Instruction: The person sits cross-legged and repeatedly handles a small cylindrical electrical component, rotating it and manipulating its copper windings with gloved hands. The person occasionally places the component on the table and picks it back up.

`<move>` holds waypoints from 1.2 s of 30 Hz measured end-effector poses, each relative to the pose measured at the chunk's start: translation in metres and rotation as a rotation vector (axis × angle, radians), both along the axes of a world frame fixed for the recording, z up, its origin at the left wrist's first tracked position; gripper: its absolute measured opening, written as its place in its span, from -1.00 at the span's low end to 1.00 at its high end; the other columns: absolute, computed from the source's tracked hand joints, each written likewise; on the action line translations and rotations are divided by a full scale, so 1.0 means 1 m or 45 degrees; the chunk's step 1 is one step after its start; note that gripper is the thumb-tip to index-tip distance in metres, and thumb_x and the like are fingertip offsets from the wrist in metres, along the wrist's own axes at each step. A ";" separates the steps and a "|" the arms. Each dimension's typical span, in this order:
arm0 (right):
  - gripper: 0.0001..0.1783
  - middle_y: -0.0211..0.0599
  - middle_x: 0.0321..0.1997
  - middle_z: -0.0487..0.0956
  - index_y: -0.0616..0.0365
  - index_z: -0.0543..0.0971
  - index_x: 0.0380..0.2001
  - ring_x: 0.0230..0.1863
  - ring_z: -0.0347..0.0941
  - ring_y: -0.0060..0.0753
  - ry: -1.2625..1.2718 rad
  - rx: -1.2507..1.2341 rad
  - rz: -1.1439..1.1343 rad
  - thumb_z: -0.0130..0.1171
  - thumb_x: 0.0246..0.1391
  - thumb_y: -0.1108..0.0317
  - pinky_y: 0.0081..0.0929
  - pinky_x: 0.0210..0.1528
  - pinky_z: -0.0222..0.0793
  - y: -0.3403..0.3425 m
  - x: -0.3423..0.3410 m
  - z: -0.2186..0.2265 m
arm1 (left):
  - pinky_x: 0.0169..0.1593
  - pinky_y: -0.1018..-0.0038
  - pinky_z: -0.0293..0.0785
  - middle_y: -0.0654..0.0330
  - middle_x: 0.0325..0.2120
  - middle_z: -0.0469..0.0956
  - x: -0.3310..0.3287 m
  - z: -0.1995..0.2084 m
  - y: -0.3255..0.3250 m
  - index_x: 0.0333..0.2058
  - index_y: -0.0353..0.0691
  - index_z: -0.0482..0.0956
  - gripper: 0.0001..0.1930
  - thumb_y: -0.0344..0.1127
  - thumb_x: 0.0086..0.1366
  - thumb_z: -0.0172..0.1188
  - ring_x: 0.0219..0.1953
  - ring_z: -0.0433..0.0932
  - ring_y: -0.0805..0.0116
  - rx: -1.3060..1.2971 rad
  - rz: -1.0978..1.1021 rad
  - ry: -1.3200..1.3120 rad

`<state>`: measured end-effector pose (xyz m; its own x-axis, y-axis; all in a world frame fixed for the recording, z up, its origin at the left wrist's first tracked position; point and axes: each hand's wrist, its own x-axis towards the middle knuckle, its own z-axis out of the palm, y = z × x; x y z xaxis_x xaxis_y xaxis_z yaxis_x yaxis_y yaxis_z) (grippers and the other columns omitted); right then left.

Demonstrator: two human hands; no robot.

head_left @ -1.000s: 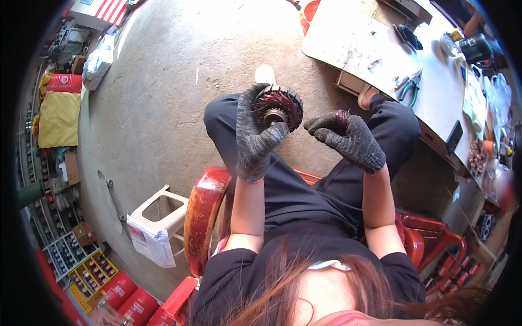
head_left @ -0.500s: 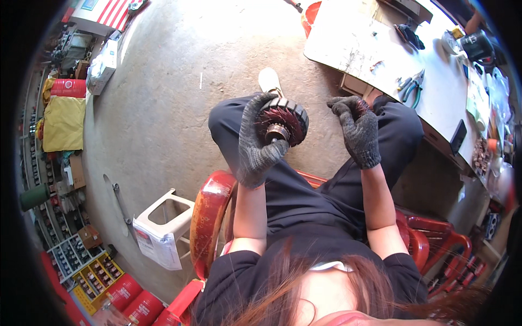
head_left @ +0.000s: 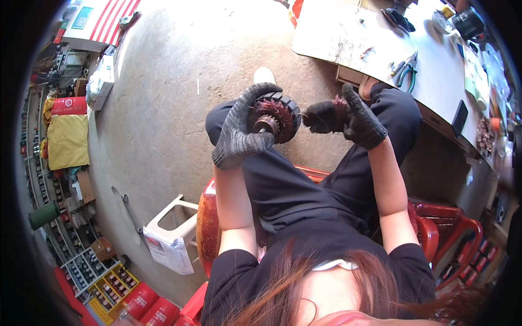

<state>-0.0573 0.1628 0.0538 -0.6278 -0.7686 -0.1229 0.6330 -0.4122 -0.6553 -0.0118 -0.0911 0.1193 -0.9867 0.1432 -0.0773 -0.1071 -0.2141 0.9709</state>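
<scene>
My gloved left hand (head_left: 242, 127) is wrapped round a motor armature (head_left: 278, 118), thumb below and fingers over the top. The armature has a dark slotted core, dark red windings and a copper-coloured commutator (head_left: 265, 124) on its shaft, turned toward me. Just right of it, my gloved right hand (head_left: 356, 117) is closed, fingertips pinched near the core's edge. A thin wire (head_left: 302, 113) seems to run between those fingertips and the armature. Dark red material (head_left: 341, 113) shows across the right fingers; whether it is wire or part of the glove I cannot tell.
On the right stands a white worktable (head_left: 337, 46) with pliers (head_left: 408, 73), a dark phone-like slab (head_left: 460, 118) and bagged items. A beige stool (head_left: 173, 220) is at lower left. Shelves of small parts (head_left: 81, 266) and a yellow cloth (head_left: 68, 142) line the left side.
My right hand has moved left toward the armature and turned, its fingertips now close to the core. My left hand and the armature have shifted slightly left.
</scene>
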 end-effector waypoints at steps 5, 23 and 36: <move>0.06 0.11 0.03 0.52 0.48 0.44 0.01 0.05 0.47 -0.07 -0.170 0.095 0.383 -0.48 0.14 -0.45 -0.28 0.19 0.28 -0.011 0.002 -0.009 | 0.12 0.34 0.39 0.08 -0.07 0.48 -0.014 0.000 0.002 0.11 -0.35 0.35 -0.01 0.03 -0.29 0.54 0.00 0.48 0.26 -0.090 -0.143 -0.032; -0.58 -0.09 -0.07 0.59 0.41 0.52 -0.07 -0.07 0.55 -0.32 0.300 -0.020 0.641 -0.09 0.28 0.22 -0.42 0.01 0.44 0.003 0.008 0.013 | 0.12 0.39 0.37 0.16 -0.08 0.48 -0.023 -0.024 0.001 0.12 -0.31 0.34 -0.12 -0.07 -0.18 0.49 -0.01 0.45 0.35 -0.039 -0.226 -0.079; -0.67 -0.11 -0.16 0.59 0.33 0.53 -0.12 -0.13 0.54 -0.30 0.908 0.151 0.447 -0.03 0.28 0.26 -0.42 -0.05 0.43 0.005 0.003 0.083 | 0.04 0.43 0.46 0.18 -0.10 0.47 -0.007 -0.052 0.016 0.09 -0.29 0.32 -0.28 -0.35 -0.08 0.43 -0.06 0.48 0.40 -0.137 -0.227 -0.111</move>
